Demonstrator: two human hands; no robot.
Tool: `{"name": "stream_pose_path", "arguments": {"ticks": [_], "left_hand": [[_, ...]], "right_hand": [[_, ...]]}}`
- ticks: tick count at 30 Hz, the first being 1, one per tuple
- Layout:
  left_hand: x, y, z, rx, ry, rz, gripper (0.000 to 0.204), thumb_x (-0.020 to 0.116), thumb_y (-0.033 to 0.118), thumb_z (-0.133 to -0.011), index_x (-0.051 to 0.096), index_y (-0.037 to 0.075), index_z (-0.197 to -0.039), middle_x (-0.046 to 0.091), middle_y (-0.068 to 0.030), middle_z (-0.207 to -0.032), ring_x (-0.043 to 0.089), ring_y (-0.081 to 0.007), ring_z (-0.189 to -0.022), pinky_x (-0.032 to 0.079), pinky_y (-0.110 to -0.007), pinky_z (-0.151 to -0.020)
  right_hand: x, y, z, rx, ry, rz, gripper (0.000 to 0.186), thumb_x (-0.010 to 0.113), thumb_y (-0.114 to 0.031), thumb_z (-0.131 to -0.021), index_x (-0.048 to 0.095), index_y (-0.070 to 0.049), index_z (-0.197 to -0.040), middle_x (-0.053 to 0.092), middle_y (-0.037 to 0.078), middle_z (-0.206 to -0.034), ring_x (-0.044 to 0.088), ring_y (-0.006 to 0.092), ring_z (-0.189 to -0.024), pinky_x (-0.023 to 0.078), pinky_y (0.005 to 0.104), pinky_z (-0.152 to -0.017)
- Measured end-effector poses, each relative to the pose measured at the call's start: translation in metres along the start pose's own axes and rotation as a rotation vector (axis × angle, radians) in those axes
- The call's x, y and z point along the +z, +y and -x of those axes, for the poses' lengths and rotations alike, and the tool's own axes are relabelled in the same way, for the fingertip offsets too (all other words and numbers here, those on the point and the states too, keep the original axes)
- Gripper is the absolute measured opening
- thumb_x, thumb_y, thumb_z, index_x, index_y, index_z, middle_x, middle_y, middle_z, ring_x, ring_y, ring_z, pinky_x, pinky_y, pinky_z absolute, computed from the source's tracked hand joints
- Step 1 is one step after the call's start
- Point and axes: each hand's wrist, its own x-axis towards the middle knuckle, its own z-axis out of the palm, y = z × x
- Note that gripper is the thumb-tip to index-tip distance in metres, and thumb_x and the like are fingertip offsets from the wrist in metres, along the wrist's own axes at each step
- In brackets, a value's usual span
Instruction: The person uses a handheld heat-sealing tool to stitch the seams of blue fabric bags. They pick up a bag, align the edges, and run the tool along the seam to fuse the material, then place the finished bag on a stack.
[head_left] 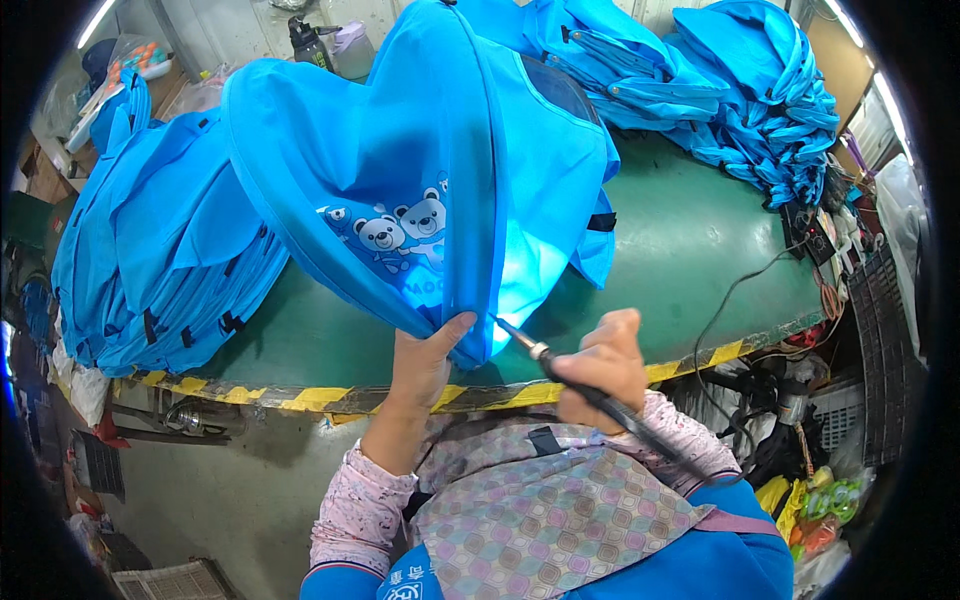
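Note:
A blue fabric canopy with curved, stiff edges and a printed pair of white bears stands on the green table in front of me. My left hand pinches its lower edge, thumb on the outer side. A soldering iron with a black handle and a thin metal tip is gripped in my right hand. The tip meets the canopy's lower edge, just right of my left thumb, or lies very close to it. The iron's cable trails behind my right forearm.
Stacked blue canopies lie at the left, and more folded blue canopies are heaped at the back right. Yellow and black tape lines the front edge of the green table. A dark cable runs to a small control box. Bottles stand behind.

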Motion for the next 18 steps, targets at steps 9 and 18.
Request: {"name": "stream_pose_path", "arguments": {"ticks": [9,18], "left_hand": [[0.018,0.000,0.008,0.076,0.079,0.076,0.049,0.076,-0.001,-0.082,0.054,0.004,-0.125,0.063,-0.0065,-0.116,0.063,-0.0202,-0.103,0.052,-0.035,-0.088],[0.028,-0.014,0.016,0.427,0.302,-0.169,0.036,0.068,0.002,-0.089,0.053,0.000,-0.121,0.062,-0.0057,-0.111,0.059,-0.0150,-0.100,0.046,-0.029,-0.090]], "right_hand": [[0.040,0.017,0.017,-0.225,0.053,0.179,0.032,0.073,-0.015,-0.075,0.068,-0.006,-0.105,0.049,-0.004,-0.066,0.047,0.0161,-0.063,0.036,0.0345,-0.066],[0.027,0.016,0.002,0.061,0.147,0.026,0.023,0.074,-0.012,-0.075,0.067,-0.009,-0.096,0.051,-0.002,-0.063,0.047,0.0196,-0.059,0.034,0.0352,-0.063]]}}
